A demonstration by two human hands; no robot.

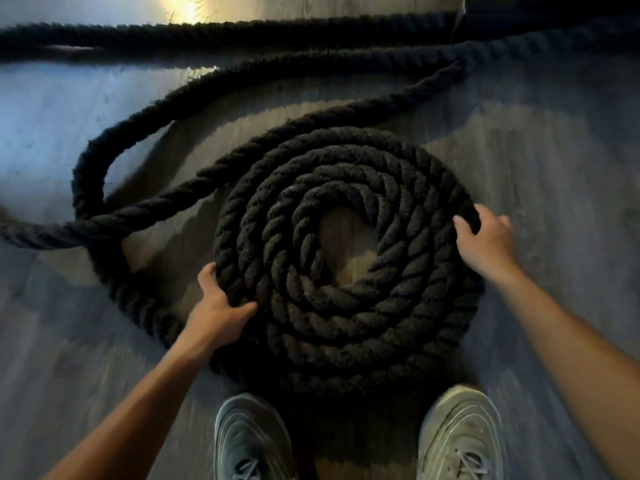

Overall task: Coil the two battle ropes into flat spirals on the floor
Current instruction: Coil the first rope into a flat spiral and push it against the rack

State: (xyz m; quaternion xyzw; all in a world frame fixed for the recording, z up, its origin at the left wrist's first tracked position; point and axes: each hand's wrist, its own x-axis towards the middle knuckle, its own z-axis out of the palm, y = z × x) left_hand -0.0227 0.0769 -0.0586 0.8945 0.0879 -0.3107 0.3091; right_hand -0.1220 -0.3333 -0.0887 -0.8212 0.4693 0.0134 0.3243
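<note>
A thick black battle rope lies wound in a flat spiral [346, 323] of several turns on the grey floor, with a bare gap at its centre. My left hand [216, 308] grips the spiral's outer turn on its left side, thumb over the rope. On the right side my right hand [485, 237] clasps the outer turn. The uncoiled tail [145, 202] runs off to the left, and a loose loop [93, 157] curves back toward the upper right. A second stretch of black rope [242, 32] lies straight along the top.
My two grey sneakers [252, 438] [460, 431] stand at the near edge of the spiral. The wood-look floor [554, 150] extends to the right and left. A bright light glare [180, 5] reflects at the top.
</note>
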